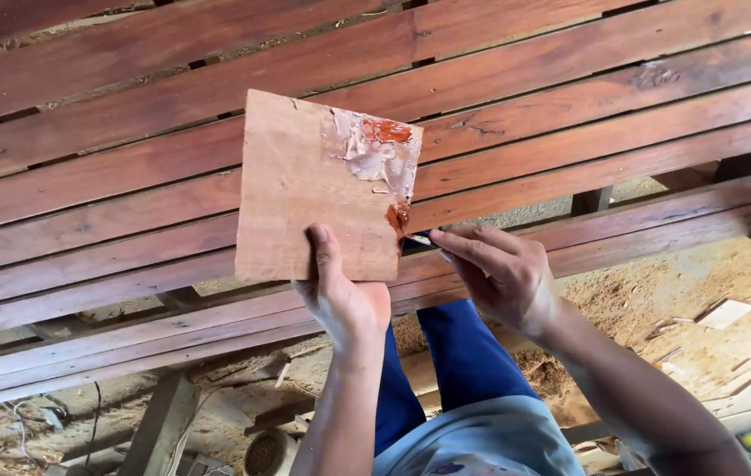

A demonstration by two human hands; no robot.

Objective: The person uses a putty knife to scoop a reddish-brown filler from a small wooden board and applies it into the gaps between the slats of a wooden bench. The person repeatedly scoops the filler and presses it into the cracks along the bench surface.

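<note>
Head view: putty-smeared board (305,189) in left hand (340,295)

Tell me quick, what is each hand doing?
Left hand: closed, holding the square wooden board by its bottom edge.
Right hand: closed, pinching a small scraper blade against the board's edge.

Reddish slatted planks (129,176) above sawdust-strewn floor (658,308)

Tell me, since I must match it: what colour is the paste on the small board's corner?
The paste is whitish-grey with reddish-orange patches; head view.
</note>
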